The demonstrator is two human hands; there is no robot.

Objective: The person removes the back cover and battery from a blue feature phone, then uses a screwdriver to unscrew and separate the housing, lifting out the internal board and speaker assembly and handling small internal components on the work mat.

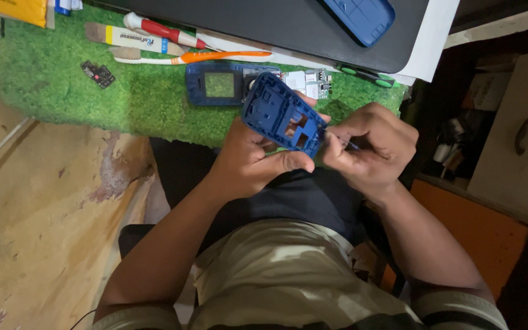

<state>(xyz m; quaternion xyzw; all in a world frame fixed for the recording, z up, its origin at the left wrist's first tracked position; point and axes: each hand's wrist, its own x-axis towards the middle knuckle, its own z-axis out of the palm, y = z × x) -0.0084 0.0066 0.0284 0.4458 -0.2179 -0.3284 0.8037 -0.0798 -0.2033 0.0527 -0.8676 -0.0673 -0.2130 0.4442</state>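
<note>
Green turf mat (62,79) spread over the bench top, worn wooden floor (38,208) lower left. Far left on the mat: small dark circuit chip (98,74). Further along the mat's back edge: flat brush (132,38), red-handled screwdriver (163,30), orange-and-white toothbrush (197,57), all lying close together. Next, flat on the mat: blue phone front (218,84) with a greenish screen window, a bare circuit board (311,82) just beside it on the right. Behind those: dark laptop lid (276,24) bearing a blue back cover (360,18), green-tipped tweezers (365,74) near its front edge.

Held above the lap, tilted, inner side up: blue phone frame (282,116). Left hand (255,159) wrapped around its lower edge, thumb pressed along the near side, fingers curled underneath (gripping firmly). Right hand (371,146) closed in a pinch on a thin metal tool (339,139), tip touching the frame's right edge. Both hands touching at the knuckles, just in front of the mat.

Further right: dim shelf with small clutter (450,146) (too dark to identify), orange panel (478,232) below it.
</note>
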